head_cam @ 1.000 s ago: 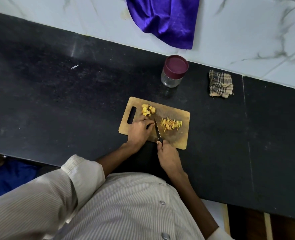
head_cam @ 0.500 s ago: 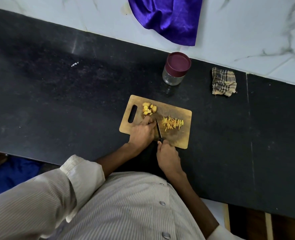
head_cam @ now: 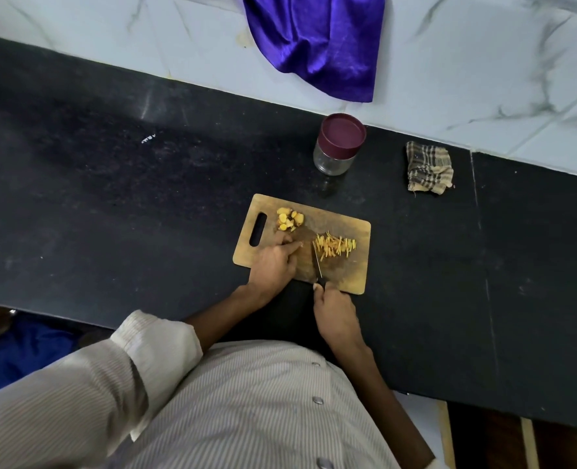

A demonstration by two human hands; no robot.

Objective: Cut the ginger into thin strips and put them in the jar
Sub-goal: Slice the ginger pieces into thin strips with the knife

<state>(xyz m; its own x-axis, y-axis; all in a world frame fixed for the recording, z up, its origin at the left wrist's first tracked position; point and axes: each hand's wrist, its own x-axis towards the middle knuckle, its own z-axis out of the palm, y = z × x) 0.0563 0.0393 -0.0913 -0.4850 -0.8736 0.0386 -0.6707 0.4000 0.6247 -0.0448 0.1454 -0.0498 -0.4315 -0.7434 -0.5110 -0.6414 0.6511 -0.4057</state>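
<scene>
Checked rag (head_cam: 429, 167) and lidded jar (head_cam: 339, 143) (lid maroon) stand beyond board (head_cam: 354, 275).

1. Left hand (head_cam: 275, 262): palm down, fingers stretched forward and pressed flat, forearm bare below a rolled sleeve.
2. Right hand (head_cam: 336, 316): fingers curled round a knife (head_cam: 317, 265) handle, wrist angled inward.

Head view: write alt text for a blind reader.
A right hand holds a knife beside cut ginger strips on a wooden board; the left hand rests on it. Behind stands a lidded jar.
</scene>
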